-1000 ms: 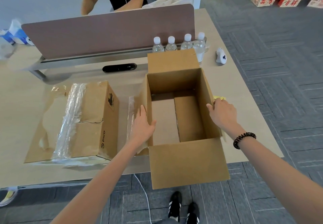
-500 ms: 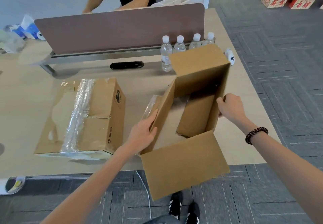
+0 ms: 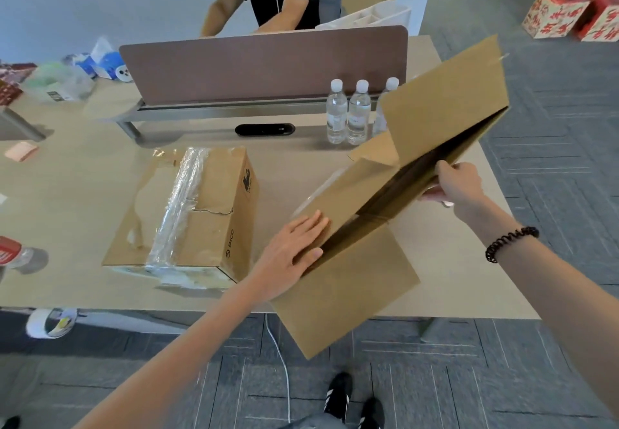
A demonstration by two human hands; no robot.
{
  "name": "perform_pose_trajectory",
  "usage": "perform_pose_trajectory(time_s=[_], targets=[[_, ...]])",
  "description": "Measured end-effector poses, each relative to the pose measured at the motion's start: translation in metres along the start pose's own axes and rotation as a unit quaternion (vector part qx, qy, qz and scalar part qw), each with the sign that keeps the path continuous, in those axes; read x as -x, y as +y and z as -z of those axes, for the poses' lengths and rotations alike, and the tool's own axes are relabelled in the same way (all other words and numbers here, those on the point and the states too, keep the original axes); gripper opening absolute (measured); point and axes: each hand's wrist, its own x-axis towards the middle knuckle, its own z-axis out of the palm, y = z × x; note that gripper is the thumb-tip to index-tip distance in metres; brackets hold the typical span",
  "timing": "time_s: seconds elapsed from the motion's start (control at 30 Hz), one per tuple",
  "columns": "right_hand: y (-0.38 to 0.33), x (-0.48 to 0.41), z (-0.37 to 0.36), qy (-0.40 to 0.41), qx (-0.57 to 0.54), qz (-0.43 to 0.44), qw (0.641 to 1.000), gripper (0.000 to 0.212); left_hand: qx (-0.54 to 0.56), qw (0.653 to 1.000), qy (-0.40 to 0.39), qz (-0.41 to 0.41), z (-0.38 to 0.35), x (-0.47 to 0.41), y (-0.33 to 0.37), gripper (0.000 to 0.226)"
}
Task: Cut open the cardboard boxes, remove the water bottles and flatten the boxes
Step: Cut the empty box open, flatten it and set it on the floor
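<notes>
An empty brown cardboard box (image 3: 435,133) is skewed almost flat and lifted off the table at the right, its near flap (image 3: 345,291) hanging past the table edge. My left hand (image 3: 291,254) lies flat with straight fingers against its near left side. My right hand (image 3: 459,184) grips the right edge of the box. A second cardboard box (image 3: 214,214), wrapped with clear tape and plastic, lies closed on the table to the left. Three water bottles (image 3: 348,113) stand behind the lifted box, the right one partly hidden.
A brown desk divider (image 3: 264,63) crosses the back of the table (image 3: 67,200), with a person in black behind it. A black device (image 3: 264,129) lies below the divider. Tissues and bags sit far left. Red printed boxes (image 3: 556,13) stand on the floor at the right.
The open upright box has been raised and pushed sideways until its walls nearly fold together. My right hand moved up and right with it; my left hand now presses flat on its side.
</notes>
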Motion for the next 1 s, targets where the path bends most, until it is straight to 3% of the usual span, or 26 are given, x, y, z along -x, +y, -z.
perform_pose_trajectory(time_s=[0.1,0.23,0.43,0.63,1.0], targets=[[-0.006,0.005,0.003,-0.017,-0.028,0.016,0.999,0.032,-0.032,0.999,-0.005,-0.021,0.006,-0.002,0.006,0.058],[-0.010,0.016,0.013,-0.042,-0.034,0.076,0.996,0.018,-0.033,0.999,0.031,-0.028,0.014,-0.012,0.024,0.054],[-0.013,0.034,0.038,-0.072,0.015,0.171,0.983,0.020,0.078,0.986,0.145,-0.015,0.043,-0.046,0.058,0.037],[-0.008,0.048,0.069,-0.082,0.060,0.232,0.967,0.019,0.131,0.971,0.193,-0.041,0.071,-0.086,0.081,0.032],[0.004,0.071,0.113,-0.120,0.088,0.318,0.937,0.025,0.032,0.973,0.199,-0.110,0.121,-0.152,0.135,0.040]])
